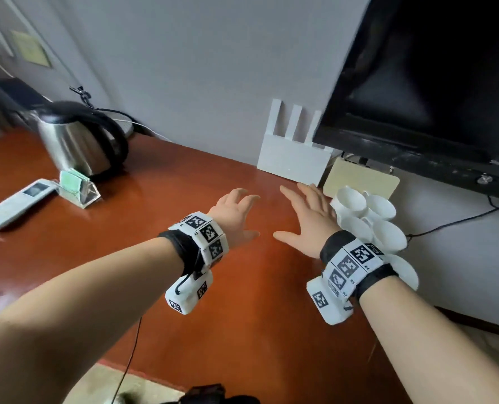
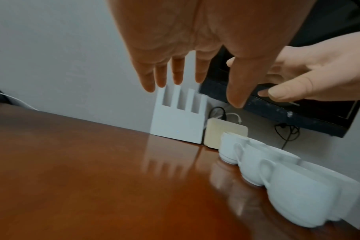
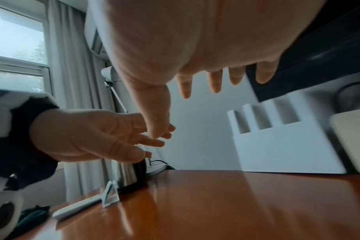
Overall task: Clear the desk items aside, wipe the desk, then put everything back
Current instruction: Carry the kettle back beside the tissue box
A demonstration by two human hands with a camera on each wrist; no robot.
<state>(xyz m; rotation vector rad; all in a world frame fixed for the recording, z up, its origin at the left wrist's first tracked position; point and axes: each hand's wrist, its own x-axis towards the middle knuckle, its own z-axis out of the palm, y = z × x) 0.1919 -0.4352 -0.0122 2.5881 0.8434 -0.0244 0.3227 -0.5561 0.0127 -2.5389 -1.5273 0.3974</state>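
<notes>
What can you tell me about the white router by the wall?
The white router is a flat, matte, plastic-looking box standing upright on the desk against the wall. Flat antennas rise from its top. A faint light shows low on its front. A beige box stands close beside it. Neither hand touches it.

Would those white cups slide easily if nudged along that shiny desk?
Probably: the white ceramic cups look glazed and the glossy reddish-brown wooden desk is smooth. Clustered touching, they would likely clink and chip. Near the desk's edge, one might fall.

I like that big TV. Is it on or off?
Off, it looks: the TV screen is all black, no picture showing.
</notes>
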